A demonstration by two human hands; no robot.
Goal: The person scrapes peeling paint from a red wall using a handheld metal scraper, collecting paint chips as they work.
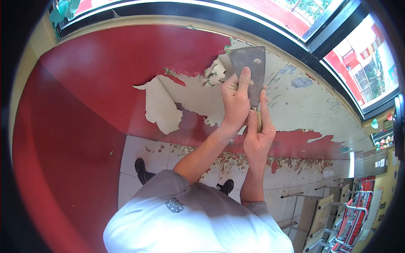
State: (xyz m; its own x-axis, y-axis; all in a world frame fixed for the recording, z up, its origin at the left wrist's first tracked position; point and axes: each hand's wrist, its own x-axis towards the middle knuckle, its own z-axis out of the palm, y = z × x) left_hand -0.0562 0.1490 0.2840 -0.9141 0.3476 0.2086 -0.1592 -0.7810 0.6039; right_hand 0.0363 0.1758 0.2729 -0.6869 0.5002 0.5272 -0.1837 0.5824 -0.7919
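Observation:
A broad-bladed paint scraper is held up against the wall below the window, its wide edge at the top of a peeled patch. My right hand is closed round its light-coloured handle, with a finger stretched up beside the blade. My left hand grips the blade's left side, one digit pressed flat on the metal face. Left of the blade a torn curl of paint sticks out from the wall. Farther left, a large loose flap of paint hangs down, showing its pale back.
Red paint covers the wall on the left; a pale stripped area spreads to the right. Paint chips litter the tiled floor along the wall's foot. Window frames run above. Stacked metal-legged furniture stands at lower right.

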